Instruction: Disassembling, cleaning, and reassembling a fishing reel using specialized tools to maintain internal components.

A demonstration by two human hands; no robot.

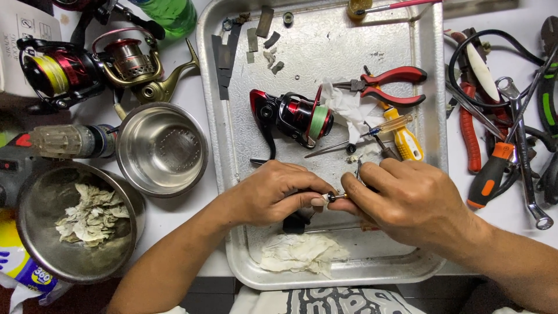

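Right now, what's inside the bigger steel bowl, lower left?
The big steel bowl holds a heap of crumpled, stained tissue scraps on bare metal. Anything beneath the scraps is covered. The smaller steel bowl beside it looks empty.

Small metal part (336, 197) with dark ring and brass tip, held level between fingertips of both hands, low over silver tray (433, 145). Black piece (296, 222) just under left hand, partly hidden.
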